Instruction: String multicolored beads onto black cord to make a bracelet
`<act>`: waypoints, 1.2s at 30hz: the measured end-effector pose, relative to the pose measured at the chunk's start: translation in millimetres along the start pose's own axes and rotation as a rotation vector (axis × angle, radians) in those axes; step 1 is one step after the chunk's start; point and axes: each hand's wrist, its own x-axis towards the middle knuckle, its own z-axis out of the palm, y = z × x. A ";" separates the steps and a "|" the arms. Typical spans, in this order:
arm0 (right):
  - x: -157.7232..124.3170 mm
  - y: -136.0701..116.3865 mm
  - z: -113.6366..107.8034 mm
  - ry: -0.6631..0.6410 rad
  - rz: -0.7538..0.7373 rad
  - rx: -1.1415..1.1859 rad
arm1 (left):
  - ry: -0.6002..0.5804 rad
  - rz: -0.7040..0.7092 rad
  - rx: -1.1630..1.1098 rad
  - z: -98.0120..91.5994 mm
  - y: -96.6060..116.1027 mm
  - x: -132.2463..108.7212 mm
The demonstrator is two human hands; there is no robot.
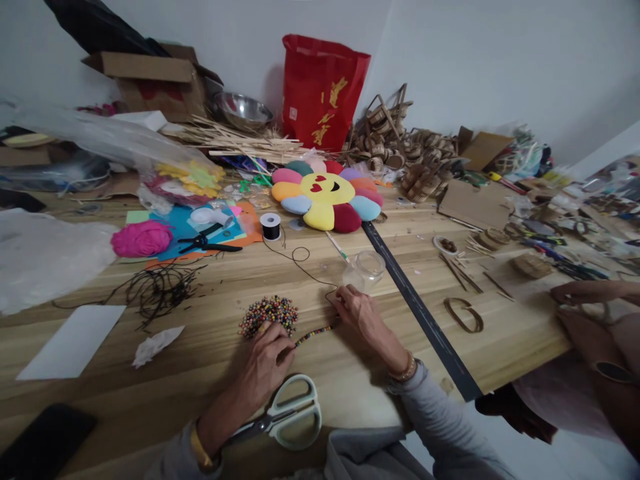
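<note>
Between my two hands stretches a string of small multicoloured beads (315,334). My left hand (271,355) pinches its left end, beside a heap of loose beads (269,312). The fingers of my right hand (361,315) are closed at the other end, where a thin black cord (313,275) runs back to a white spool of black cord (271,227). A clear glass jar (369,267) stands just behind my right hand. Below my left hand lies a pair of scissors with pale green handles (295,413), partly under my forearm.
A black ruler-like strip (420,310) lies to the right. A flower cushion (327,195) and red bag (323,93) are at the back. Tangled black cord (159,287), white paper (73,341) and a phone (45,440) lie left. Another person's hands (590,303) work at right.
</note>
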 end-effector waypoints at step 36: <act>-17.4 -50.9 45.3 -0.440 -0.091 0.834 | 0.125 -0.109 -0.190 -4.9 -5.9 -5.4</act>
